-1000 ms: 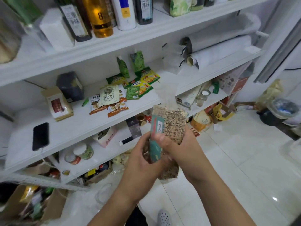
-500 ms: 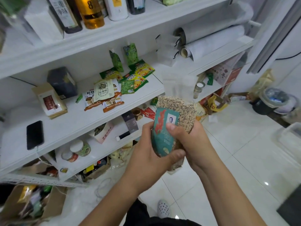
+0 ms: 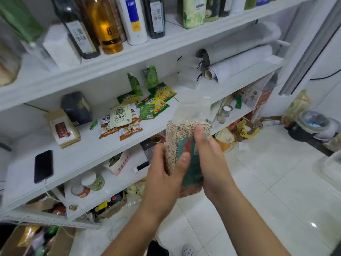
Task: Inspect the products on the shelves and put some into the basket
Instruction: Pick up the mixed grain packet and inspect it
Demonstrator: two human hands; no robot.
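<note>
White shelf (image 3: pixel 86 154) behind; black phone (image 3: pixel 43 166), snack packets (image 3: pixel 121 119)

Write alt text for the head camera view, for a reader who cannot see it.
Two hands, left hand and right hand, hold a clear bag of mixed grains with a teal label in front of white shelves stocked with bottles, snack packets and a black phone.

grain bag (image 3: pixel 181 129): lower part + label hidden behind left hand (image 3: pixel 164 174) & right hand (image 3: pixel 212 163)
bottles (image 3: pixel 110 24): tops cut off by top edge
box (image 3: pixel 27 241): cut by bottom edge, contents blurred
snack packets (image 3: pixel 121 117): print too small to read
</note>
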